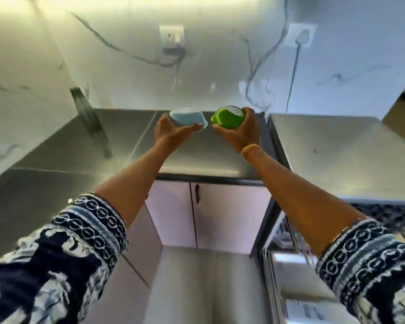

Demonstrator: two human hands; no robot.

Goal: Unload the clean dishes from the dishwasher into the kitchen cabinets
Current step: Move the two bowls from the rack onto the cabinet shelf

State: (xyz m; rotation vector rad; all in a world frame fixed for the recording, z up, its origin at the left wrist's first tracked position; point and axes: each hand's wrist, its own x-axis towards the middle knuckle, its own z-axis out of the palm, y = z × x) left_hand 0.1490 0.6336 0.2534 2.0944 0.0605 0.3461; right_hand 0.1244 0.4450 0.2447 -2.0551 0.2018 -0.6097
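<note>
My left hand [171,133] grips a light blue bowl [187,116] from below, its base turned toward me. My right hand [240,134] holds a green bowl [227,118], fingers curled round it, gold bangles on the wrist. Both arms reach far forward over the grey countertop [197,155], and the two bowls sit close side by side above its back part, near the marble wall. At the lower right the dishwasher [290,265] stands open, blurred, with part of a rack visible.
A pale lower cabinet [211,216] with two doors and a dark handle sits under the counter. Two wall sockets [172,35] with cables are on the marble backsplash. A second steel surface [341,155] lies to the right. A knife-like strip leans at the left [89,120].
</note>
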